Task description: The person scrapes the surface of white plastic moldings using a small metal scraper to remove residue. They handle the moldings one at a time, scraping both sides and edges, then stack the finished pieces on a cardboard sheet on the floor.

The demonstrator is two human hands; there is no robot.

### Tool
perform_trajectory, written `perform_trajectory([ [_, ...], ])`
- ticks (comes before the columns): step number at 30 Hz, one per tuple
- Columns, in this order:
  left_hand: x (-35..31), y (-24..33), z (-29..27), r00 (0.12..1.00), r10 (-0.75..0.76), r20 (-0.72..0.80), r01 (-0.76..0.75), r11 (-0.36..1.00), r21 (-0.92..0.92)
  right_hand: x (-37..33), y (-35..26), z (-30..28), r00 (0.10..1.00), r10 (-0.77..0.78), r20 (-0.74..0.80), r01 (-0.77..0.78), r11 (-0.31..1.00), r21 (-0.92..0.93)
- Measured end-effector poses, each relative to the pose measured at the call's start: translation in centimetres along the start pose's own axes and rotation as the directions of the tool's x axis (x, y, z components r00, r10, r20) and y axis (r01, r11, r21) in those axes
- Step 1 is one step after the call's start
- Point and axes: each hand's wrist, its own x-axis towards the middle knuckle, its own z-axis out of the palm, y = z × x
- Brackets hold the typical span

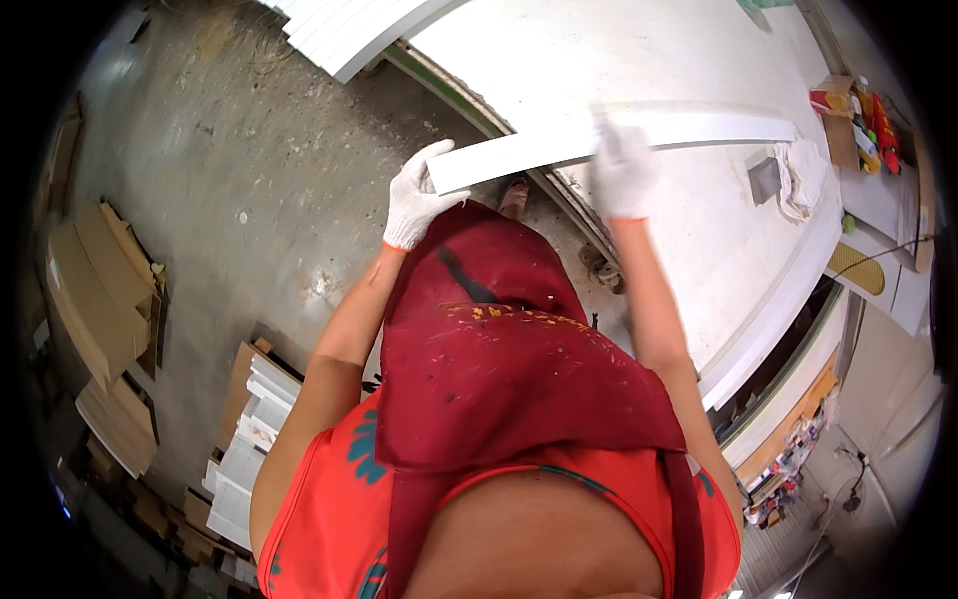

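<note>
A long, flat white strip [514,158] stretches from my left hand over the edge of a white worktable [689,270] toward its right side. My left hand [411,198], in a white knit glove with an orange cuff, grips the strip's near left end, thumb on the upper side. In a matching glove, my right hand [621,170] is over the strip's middle, smeared by motion, so its fingers cannot be made out. Beyond the strip's far end, a crumpled white cloth [800,180] lies beside a small grey block [764,181].
White boards [349,30] are stacked at the far left of the table. A cardboard box [840,135] with red and yellow packages stands at the right. Flat cardboard [105,280] and more white boards [249,449] lie on the concrete floor [269,190] to my left.
</note>
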Motion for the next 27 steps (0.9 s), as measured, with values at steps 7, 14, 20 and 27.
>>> perform_trajectory([
  [7, 0.8, -1.0, -0.5, 0.994, -0.105, 0.009, 0.105, 0.994, -0.025, -3.4, -14.0, 3.1, 0.950, -0.280, 0.136, 0.214, 0.904, 0.370],
  [14, 0.3, -0.6, -0.6, 0.997, -0.056, 0.053, 0.060, 0.995, -0.074, 1.2, -2.6, -1.7, 0.930, 0.358, 0.089, -0.366, 0.924, 0.107],
  [20, 1.1, 0.3, -1.2, 0.996, -0.078, 0.038, 0.055, 0.906, 0.419, -3.3, -17.0, 3.1, 0.911, -0.375, 0.170, 0.335, 0.915, 0.225],
  [27, 0.6, 0.3, -0.5, 0.998, 0.059, -0.010, -0.053, 0.944, 0.325, -2.3, -14.7, 3.0, 0.952, -0.290, 0.100, 0.238, 0.905, 0.352],
])
